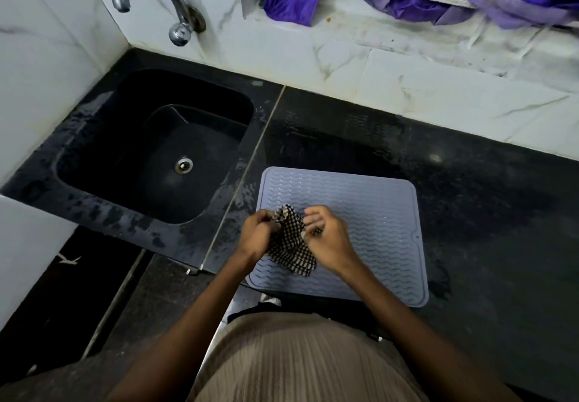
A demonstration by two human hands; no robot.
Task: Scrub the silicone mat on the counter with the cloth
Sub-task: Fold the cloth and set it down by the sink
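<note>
Both hands pinched a checked cloth above the near-left part of the silicone mat on the black worktop; left hand and right hand flanked it, most of the mat stretching rightward, nearer the right hand.

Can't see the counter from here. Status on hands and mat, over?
Left hand and right hand both gripping cloth, bunched over mat. Mat flat on counter. Nothing in the way.
</note>
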